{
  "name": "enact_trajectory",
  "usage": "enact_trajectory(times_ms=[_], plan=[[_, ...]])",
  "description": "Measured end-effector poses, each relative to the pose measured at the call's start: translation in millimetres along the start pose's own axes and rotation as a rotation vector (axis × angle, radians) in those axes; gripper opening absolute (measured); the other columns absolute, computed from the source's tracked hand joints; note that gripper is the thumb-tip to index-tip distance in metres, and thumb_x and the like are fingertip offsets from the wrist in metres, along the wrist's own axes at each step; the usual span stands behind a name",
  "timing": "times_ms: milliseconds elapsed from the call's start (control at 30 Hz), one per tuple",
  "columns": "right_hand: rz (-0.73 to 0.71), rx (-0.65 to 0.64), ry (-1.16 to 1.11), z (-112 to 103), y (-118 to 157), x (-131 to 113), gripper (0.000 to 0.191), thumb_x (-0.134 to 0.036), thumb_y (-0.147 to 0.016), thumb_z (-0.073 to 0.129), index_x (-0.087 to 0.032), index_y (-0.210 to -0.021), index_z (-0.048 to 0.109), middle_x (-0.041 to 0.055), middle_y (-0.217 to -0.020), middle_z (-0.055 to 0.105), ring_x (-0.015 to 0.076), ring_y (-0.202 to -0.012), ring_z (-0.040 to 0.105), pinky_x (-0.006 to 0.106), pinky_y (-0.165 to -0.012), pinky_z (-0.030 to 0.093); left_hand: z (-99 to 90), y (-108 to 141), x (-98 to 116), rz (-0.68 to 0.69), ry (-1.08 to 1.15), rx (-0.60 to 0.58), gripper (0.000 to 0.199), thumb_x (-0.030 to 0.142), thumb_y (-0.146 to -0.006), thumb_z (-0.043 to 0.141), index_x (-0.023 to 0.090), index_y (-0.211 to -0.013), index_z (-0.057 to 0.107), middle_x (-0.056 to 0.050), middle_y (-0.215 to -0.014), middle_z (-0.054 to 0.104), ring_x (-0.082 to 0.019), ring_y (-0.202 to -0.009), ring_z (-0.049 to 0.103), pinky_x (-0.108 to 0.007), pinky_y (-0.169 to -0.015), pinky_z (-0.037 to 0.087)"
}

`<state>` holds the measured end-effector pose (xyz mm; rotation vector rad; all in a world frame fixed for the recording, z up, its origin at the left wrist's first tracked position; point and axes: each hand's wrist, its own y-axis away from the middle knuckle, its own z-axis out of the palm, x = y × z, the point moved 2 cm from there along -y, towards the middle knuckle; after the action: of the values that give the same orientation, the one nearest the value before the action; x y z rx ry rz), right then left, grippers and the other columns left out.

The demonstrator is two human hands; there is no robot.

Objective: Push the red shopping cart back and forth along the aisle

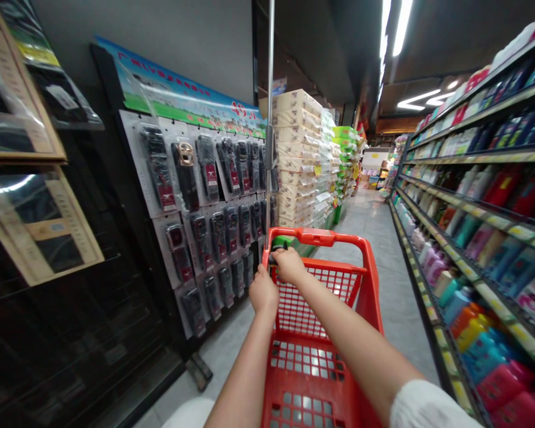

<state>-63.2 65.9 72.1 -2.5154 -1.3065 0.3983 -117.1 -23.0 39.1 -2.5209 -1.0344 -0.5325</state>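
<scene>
A red plastic shopping basket (325, 380) with grid-like walls stands in front of me on the aisle floor. At its far left corner my left hand (264, 292) is closed around the red rim. Just right of it, my right hand (289, 266) is curled over a small dark part inside the same corner; what its fingers hold is mostly hidden. A thin metal pole (271, 71) with a grey collar rises upright from this corner, its lower end hidden near my hands. A green and black piece (282, 242) shows just beyond my right fingers.
To the left, packaged belts (209, 169) hang on a display rack (109, 89). Stacked cream boxes (294, 160) and green packs (344, 160) stand ahead. Shelves of bottles (485, 226) line the right side. Grey tiled floor (374, 226) runs down the aisle.
</scene>
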Motion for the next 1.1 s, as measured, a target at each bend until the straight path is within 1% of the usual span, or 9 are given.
enact_trajectory(times_ms=[100,200,267,367,500,600,767,900,1100], plan=[[-0.064,0.109,-0.413,-4.8,-4.1,22.7,0.033,-0.010,-0.076,0.058,-0.020,-0.105,0.070,0.0049,-0.108,0.072,0.0200,-0.099,0.064,0.032,-0.091,0.048,-0.2,0.0,-2.4,0.004,0.003,-0.002,0.031,0.015,-0.096,0.029,0.014,-0.118,0.049,-0.014,-0.103,0.071,-0.025,-0.093,0.070,-0.030,-0.071,0.048],[0.007,0.375,-0.790,-24.0,-20.2,43.7,0.029,-0.020,-0.074,0.061,-0.019,-0.101,0.071,0.0022,-0.099,0.073,0.0189,-0.091,0.066,0.031,-0.086,0.050,1.0,-0.6,-3.9,0.010,0.040,-0.007,0.029,0.019,-0.097,0.030,0.015,-0.117,0.050,-0.014,-0.100,0.072,-0.024,-0.093,0.070,-0.030,-0.070,0.047],[0.048,0.547,-0.897,-49.2,-38.7,51.0,0.027,-0.027,-0.075,0.062,-0.016,-0.097,0.071,0.0036,-0.091,0.073,0.0201,-0.084,0.065,0.034,-0.081,0.052,2.1,-1.0,-3.9,0.015,0.060,-0.014,0.027,0.021,-0.097,0.032,0.016,-0.116,0.051,-0.013,-0.098,0.072,-0.024,-0.092,0.070,-0.029,-0.069,0.046],[-0.027,0.774,-0.860,-108.6,-75.5,51.4,0.030,-0.035,-0.080,0.060,-0.015,-0.099,0.070,0.0070,-0.092,0.071,0.0220,-0.087,0.064,0.037,-0.084,0.052,3.7,-0.3,-2.1,0.032,0.091,-0.032,0.026,0.019,-0.096,0.035,0.017,-0.116,0.051,-0.012,-0.098,0.072,-0.022,-0.090,0.070,-0.028,-0.068,0.045],[-0.047,1.066,-0.525,-195.7,-129.9,44.4,0.037,-0.036,-0.083,0.060,-0.019,-0.115,0.065,0.0109,-0.119,0.061,0.0250,-0.115,0.055,0.041,-0.100,0.044,7.1,2.1,1.6,0.059,0.102,-0.040,0.030,0.016,-0.097,0.031,0.016,-0.119,0.051,-0.011,-0.101,0.071,-0.021,-0.091,0.070,-0.027,-0.068,0.043],[0.058,1.139,-0.384,-229.4,-164.7,35.7,0.044,-0.036,-0.086,0.056,-0.020,-0.127,0.056,0.0133,-0.130,0.050,0.0260,-0.120,0.051,0.042,-0.102,0.043,12.4,2.1,3.7,0.067,0.088,-0.060,0.032,0.014,-0.096,0.033,0.015,-0.123,0.050,-0.012,-0.106,0.070,-0.021,-0.093,0.069,-0.027,-0.070,0.044],[0.213,0.992,-0.344,-213.4,-186.5,16.2,0.053,-0.024,-0.081,0.056,-0.019,-0.133,0.047,0.0141,-0.122,0.053,0.0289,-0.113,0.054,0.047,-0.096,0.046,17.1,-0.4,5.3,0.069,0.104,-0.091,0.035,0.015,-0.097,0.032,0.016,-0.127,0.049,-0.012,-0.107,0.070,-0.020,-0.094,0.069,-0.027,-0.071,0.045],[0.331,0.976,-0.368,-189.3,-176.5,8.5,0.063,-0.020,-0.079,0.056,-0.020,-0.139,0.038,0.0154,-0.129,0.046,0.0299,-0.111,0.056,0.048,-0.095,0.046,13.9,0.7,7.3,0.079,0.108,-0.089,0.032,0.018,-0.098,0.030,0.016,-0.122,0.052,-0.012,-0.107,0.071,-0.021,-0.096,0.069,-0.028,-0.072,0.045],[0.361,0.930,-0.362,-171.1,-157.7,2.7,0.060,-0.015,-0.079,0.052,-0.018,-0.138,0.038,0.0157,-0.131,0.045,0.0296,-0.117,0.051,0.046,-0.099,0.043,11.1,1.7,10.1,0.078,0.099,-0.109,0.034,0.019,-0.099,0.027,0.015,-0.122,0.052,-0.011,-0.111,0.070,-0.021,-0.097,0.068,-0.028,-0.072,0.045]])
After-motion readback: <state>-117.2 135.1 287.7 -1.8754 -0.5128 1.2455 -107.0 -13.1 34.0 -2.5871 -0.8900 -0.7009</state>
